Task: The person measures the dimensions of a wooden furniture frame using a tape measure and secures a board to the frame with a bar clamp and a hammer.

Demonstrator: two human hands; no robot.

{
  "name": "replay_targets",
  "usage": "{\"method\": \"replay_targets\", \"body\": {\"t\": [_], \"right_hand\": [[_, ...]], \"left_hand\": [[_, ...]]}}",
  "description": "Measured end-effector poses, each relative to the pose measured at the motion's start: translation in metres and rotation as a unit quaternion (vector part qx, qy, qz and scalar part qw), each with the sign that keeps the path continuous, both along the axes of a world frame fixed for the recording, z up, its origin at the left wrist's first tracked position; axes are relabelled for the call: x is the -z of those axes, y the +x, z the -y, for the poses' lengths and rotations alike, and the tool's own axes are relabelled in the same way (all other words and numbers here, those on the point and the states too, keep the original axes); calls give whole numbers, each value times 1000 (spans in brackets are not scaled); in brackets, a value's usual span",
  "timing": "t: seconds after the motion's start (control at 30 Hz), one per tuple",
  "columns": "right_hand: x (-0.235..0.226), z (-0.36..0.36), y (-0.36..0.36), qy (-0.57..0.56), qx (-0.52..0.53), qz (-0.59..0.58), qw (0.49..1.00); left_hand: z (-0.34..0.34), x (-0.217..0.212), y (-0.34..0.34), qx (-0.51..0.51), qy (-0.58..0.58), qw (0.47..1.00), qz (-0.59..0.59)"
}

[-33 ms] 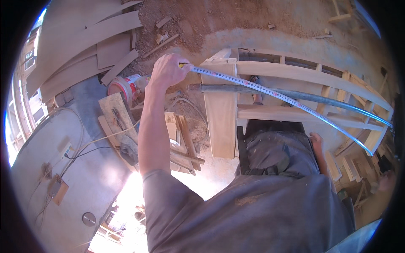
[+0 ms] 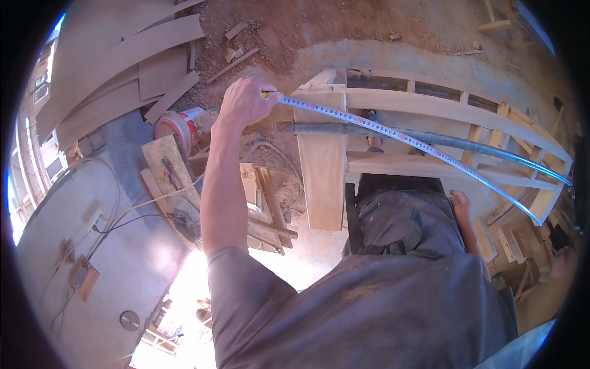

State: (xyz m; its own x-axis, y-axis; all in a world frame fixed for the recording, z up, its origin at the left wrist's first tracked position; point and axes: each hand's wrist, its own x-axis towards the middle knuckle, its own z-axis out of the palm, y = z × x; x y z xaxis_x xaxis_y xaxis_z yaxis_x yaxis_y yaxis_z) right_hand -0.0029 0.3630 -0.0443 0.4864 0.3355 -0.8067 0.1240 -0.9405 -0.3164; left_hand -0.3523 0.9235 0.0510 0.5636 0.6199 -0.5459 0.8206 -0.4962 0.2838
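My left hand [image 2: 247,104] is closed around the case of a tape measure, of which only a bit of yellow shows between the fingers. From it the white tape blade [image 2: 393,132] runs out to the right, slanting over a curved wooden frame [image 2: 442,103], and its far end bends near the frame's right side. Beneath the blade, a grey metal pipe [image 2: 424,135] crosses the frame. A broad pale board [image 2: 322,166] forms the frame's left end, close to my left hand. Low beside my trouser leg, my right hand [image 2: 461,206] hangs with fingers loosely apart, partly hidden; nothing shows in it.
Curved sheets of board [image 2: 135,55] are stacked at the far left. A red and white bucket [image 2: 178,129] and wood offcuts [image 2: 267,197] lie left of the frame. Cables [image 2: 129,215] trail over the pale surface at left. More timber pieces [image 2: 510,246] lie at right.
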Motion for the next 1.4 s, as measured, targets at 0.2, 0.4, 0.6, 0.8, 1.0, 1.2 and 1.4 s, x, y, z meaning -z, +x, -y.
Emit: {"method": "replay_targets", "body": {"t": [0.2, 0.4, 0.6, 0.8, 1.0, 1.2, 1.4], "right_hand": [[5, -26, -7, 20, -9, -20, 1000], [-2, -36, -2, -1, -22, -31, 999], [-8, -40, 3, -25, -17, -30, 999], [-21, -54, 1, -11, 64, -65, 996], [-32, -60, 11, 30, 297, -144, 943], [-41, -58, 18, 34, 361, -130, 923], [-37, -33, 58, 213, 545, -140, 799]], "left_hand": [[-6, 17, -6, 14, -9, 999, 34], [-13, 26, -9, 0, -34, 999, 26], [-15, 29, -11, -10, -53, 998, 35], [-23, 15, 0, -8, -96, 995, -12], [-30, 25, -3, 23, -93, 995, 2], [-31, 22, 2, 11, -102, 995, -20], [-14, 7, 3, -10, -98, 995, 5]]}}
